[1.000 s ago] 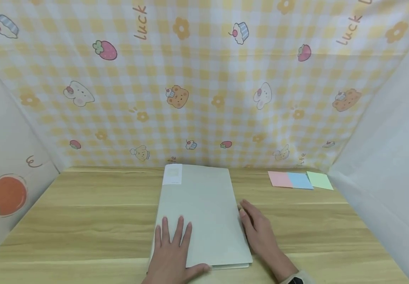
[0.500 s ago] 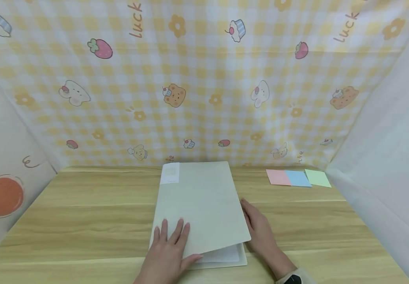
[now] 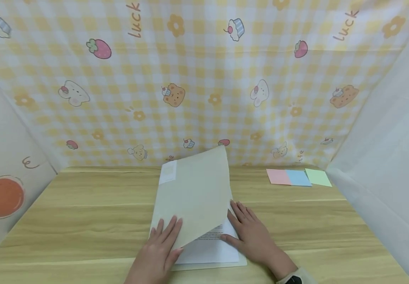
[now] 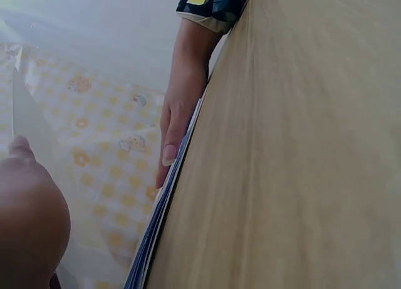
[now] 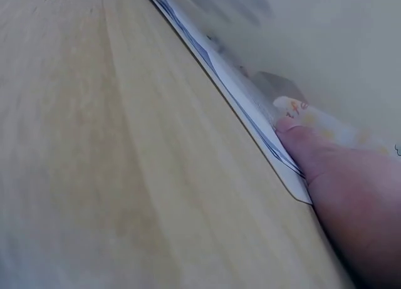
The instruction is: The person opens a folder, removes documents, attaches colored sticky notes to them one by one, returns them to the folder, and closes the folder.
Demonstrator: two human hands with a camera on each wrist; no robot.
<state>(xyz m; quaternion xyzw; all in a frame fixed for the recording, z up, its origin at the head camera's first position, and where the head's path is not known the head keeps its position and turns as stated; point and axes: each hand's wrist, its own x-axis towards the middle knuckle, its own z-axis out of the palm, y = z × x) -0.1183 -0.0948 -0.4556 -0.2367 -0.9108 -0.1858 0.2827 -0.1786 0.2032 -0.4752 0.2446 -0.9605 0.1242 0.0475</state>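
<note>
A pale grey-green folder (image 3: 197, 193) with a white label (image 3: 168, 172) lies upright before me, its front cover raised along the right side. Under the cover shows a white printed page (image 3: 208, 251). My left hand (image 3: 156, 250) rests on the cover's lower left, fingers extended, thumb by the bottom edge. At the right side my right hand (image 3: 255, 238) has its fingers extended beside the raised cover's edge and its thumb over the page. The right wrist view shows that thumb (image 5: 313, 151) against the clear-sleeved pages (image 5: 250, 110). Layered page edges (image 4: 153, 236) appear in the left wrist view.
Pink (image 3: 279, 177), blue (image 3: 298, 178) and green (image 3: 318, 177) paper squares lie at the back right of the wooden table (image 3: 94, 217). A yellow checked cloth (image 3: 204, 71) hangs behind, with white sheeting (image 3: 392, 138) at the sides.
The folder's cover has lifted from lying flat and swung up leftward, uncovering the page. My right hand has come slightly left over the page; my left hand has slid slightly left.
</note>
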